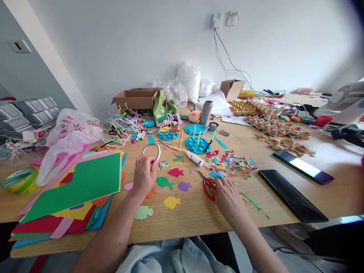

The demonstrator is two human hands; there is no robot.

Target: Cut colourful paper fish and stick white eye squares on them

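Note:
My left hand (144, 173) is closed on the lower edge of a narrow white roll of tape (159, 152), held up above the table. Under my right hand (228, 193) are red-handled scissors (205, 189); my fingers grip one handle loop, and the blades point away to the left. Between my hands lie paper fish cut-outs: a red fish (175, 172), a green fish (165, 182), a purple fish (184, 186) and a yellow fish (172, 202). A pale green fish (143, 212) is beside my left forearm, which partly covers an orange one.
Stacked coloured paper (99, 174) covers the left side. Behind the fish are a glue bottle (195, 158), blue egg-carton pieces (198, 144), and paper scraps (236, 163). Two phones (292, 195) lie at right. A cardboard box (136, 99) and a grey flask (206, 113) stand farther back.

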